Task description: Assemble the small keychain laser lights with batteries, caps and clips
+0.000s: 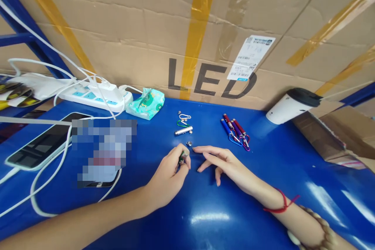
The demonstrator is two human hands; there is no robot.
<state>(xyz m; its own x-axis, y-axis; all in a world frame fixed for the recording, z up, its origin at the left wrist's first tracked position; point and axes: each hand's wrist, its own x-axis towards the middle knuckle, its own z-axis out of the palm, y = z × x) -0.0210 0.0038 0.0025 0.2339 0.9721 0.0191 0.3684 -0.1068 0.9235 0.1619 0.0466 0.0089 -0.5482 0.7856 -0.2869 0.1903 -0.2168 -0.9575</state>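
My left hand (170, 174) is closed around a small green-and-silver cylindrical part (184, 156), most of it hidden by the fingers. To its right, my right hand (221, 162) has its fingers apart and holds nothing. Its index fingertip is near some small silver metal pieces (189, 143) on the blue table (164, 226). Farther back lies a silver penlight tube (183, 131), beside a green carabiner clip (182, 124) and a silver carabiner clip (185, 116). Several red and blue keychain penlights (234, 129) with clips lie together at the right.
A large cardboard box (131, 39) stands behind the table. On the left are a power strip (96, 95), white cables, a phone (41, 144) and a blurred-out item (105, 152). A green tissue pack (148, 103) lies at the back; a lidded cup (288, 107) leans at right.
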